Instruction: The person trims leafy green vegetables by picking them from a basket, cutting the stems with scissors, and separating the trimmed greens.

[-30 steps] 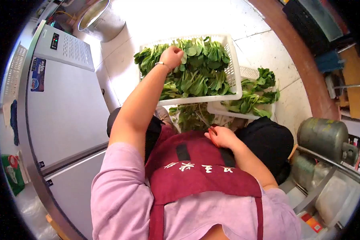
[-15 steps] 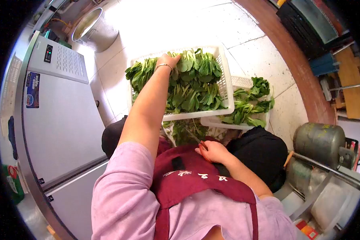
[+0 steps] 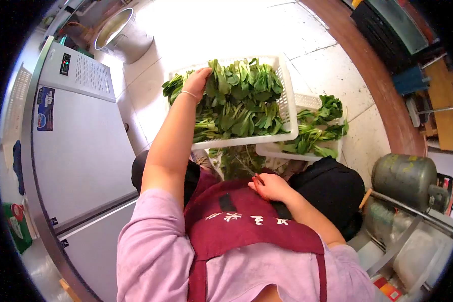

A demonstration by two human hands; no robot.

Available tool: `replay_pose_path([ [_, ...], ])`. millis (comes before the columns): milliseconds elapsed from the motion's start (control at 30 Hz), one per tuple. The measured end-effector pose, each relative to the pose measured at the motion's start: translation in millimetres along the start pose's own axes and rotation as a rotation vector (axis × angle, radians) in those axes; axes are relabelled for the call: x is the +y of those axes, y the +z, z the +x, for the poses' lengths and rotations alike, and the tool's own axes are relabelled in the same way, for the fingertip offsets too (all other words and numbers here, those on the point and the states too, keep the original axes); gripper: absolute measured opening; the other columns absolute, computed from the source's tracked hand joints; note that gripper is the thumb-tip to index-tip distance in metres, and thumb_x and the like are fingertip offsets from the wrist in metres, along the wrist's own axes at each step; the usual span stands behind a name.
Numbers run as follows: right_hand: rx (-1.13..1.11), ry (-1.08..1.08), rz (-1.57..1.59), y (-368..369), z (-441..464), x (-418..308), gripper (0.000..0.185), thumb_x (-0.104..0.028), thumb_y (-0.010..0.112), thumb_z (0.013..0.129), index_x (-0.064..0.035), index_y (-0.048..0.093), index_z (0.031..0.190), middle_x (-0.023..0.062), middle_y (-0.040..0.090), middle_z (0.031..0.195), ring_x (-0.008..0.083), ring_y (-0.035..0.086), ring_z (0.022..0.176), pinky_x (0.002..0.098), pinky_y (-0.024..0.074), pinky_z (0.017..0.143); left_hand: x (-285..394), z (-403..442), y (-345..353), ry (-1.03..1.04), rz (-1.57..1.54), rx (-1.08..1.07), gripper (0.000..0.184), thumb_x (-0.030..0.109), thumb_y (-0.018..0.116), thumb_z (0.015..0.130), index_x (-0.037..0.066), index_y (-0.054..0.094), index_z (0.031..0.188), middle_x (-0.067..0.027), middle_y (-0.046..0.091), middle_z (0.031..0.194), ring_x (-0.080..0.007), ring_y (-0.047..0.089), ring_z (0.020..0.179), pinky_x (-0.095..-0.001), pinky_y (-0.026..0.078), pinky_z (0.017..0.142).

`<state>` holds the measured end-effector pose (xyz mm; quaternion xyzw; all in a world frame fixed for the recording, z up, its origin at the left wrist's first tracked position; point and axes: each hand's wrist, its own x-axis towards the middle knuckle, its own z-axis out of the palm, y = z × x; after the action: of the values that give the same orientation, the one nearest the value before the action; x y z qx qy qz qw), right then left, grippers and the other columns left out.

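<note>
My left hand (image 3: 197, 83) reaches to the far side of a white plastic crate (image 3: 290, 95). Its fingers are closed against a bunch of leafy greens (image 3: 219, 83), with the fingertips partly hidden among the leaves. The crate holds greens laid in rows, pale stems and dark leaves. Near my lap, my right hand (image 3: 274, 187) is wrapped round the red handles of a pair of scissors (image 3: 259, 183). Their blades point away from me, over loose greens and trimmings (image 3: 239, 162) below the crate.
A second, lower white basket (image 3: 286, 152) with a few greens (image 3: 312, 133) stands right of the crate. At left is a white freezer-like cabinet (image 3: 80, 151), with a large metal pot (image 3: 123, 38) beyond it. A gas cylinder (image 3: 403, 176) lies at right beside a metal rack.
My left hand has shifted left along the crate's far side, and greens near it have moved. My right hand stays by my lap with the scissors. The view has shifted slightly.
</note>
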<state>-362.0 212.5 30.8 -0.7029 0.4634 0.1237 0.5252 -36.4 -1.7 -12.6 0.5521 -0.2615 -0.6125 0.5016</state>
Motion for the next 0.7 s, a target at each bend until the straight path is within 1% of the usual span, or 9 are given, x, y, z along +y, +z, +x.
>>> replay_pose_path([
  [33,0.0,-0.011,0.0,0,0,1,0.045,-0.049,0.051,0.083,-0.0053,0.062,0.09,0.0222,0.063,0.088,0.0404,0.059,0.086,0.0464,0.0463,0.075,8,-13,0,-0.072,-0.108,-0.147,0.028,0.021,0.047,0.089,0.001,0.058,0.105,-0.0089,0.065,0.097,-0.0186,0.061,0.088,-0.0333,0.049,0.078],
  [200,0.023,0.0,-0.023,7,2,8,0.047,-0.05,0.052,0.083,-0.005,0.063,0.094,0.0226,0.063,0.093,0.04,0.059,0.09,0.0452,0.046,0.078,31,-77,12,0.008,-0.298,-0.16,0.027,0.023,0.039,0.094,0.002,0.052,0.107,-0.0123,0.064,0.101,-0.0228,0.06,0.093,-0.0369,0.049,0.083],
  [300,0.01,0.003,-0.015,5,-1,3,0.048,-0.05,0.052,0.083,-0.0044,0.062,0.094,0.0217,0.063,0.093,0.0399,0.059,0.089,0.0443,0.0462,0.077,33,-109,12,-0.039,-0.489,-0.31,0.039,0.034,0.035,0.097,0.0,0.051,0.109,-0.0136,0.062,0.102,-0.027,0.06,0.095,-0.0396,0.049,0.085],
  [400,-0.016,0.038,0.01,5,-2,2,0.048,-0.049,0.052,0.084,-0.0038,0.062,0.094,0.0215,0.063,0.091,0.0394,0.059,0.087,0.0438,0.046,0.076,31,-141,18,-0.077,-0.54,-0.387,0.043,0.036,0.038,0.096,-0.001,0.051,0.114,-0.0147,0.061,0.103,-0.0258,0.058,0.099,-0.0394,0.048,0.088],
  [467,0.038,0.029,-0.015,13,3,12,0.045,-0.047,0.053,0.085,-0.0033,0.062,0.091,0.021,0.063,0.087,0.0396,0.059,0.085,0.0429,0.046,0.074,28,-162,24,-0.083,-0.443,-0.325,0.039,0.028,0.046,0.094,-0.002,0.048,0.118,-0.0136,0.061,0.104,-0.0251,0.06,0.096,-0.0376,0.049,0.086],
  [533,0.108,-0.005,0.153,13,-1,9,0.044,-0.044,0.054,0.086,-0.0013,0.06,0.087,0.0187,0.064,0.081,0.0339,0.062,0.078,0.04,0.0466,0.07,25,-183,28,-0.118,-0.476,-0.403,0.039,0.025,0.047,0.093,-0.003,0.046,0.12,-0.0136,0.061,0.105,-0.0251,0.06,0.096,-0.0378,0.05,0.084],
  [600,0.117,0.018,0.391,11,-7,6,0.039,-0.039,0.055,0.088,0.0002,0.058,0.086,0.0103,0.06,0.073,0.0171,0.058,0.066,0.0318,0.0453,0.061,22,-200,32,-0.134,-0.455,-0.401,0.037,0.023,0.047,0.093,-0.003,0.045,0.12,-0.0134,0.061,0.104,-0.0255,0.06,0.096,-0.0383,0.05,0.084],
  [667,0.173,-0.036,0.523,9,-14,1,0.036,-0.037,0.057,0.087,-0.0009,0.057,0.091,0.0088,0.059,0.072,0.0169,0.055,0.064,0.0312,0.0451,0.061,24,-221,39,-0.112,-0.272,-0.472,0.035,0.022,0.047,0.093,-0.002,0.047,0.119,-0.0131,0.061,0.103,-0.0254,0.061,0.094,-0.0377,0.05,0.083],
  [700,0.157,-0.038,0.565,8,-16,1,0.035,-0.035,0.059,0.086,-0.0013,0.054,0.093,0.0103,0.059,0.075,0.0183,0.054,0.067,0.0325,0.0454,0.065,17,-225,39,-0.128,-0.19,-0.435,0.031,0.021,0.046,0.094,0.0,0.048,0.117,-0.0111,0.062,0.097,-0.0237,0.062,0.09,-0.0358,0.05,0.08],
])
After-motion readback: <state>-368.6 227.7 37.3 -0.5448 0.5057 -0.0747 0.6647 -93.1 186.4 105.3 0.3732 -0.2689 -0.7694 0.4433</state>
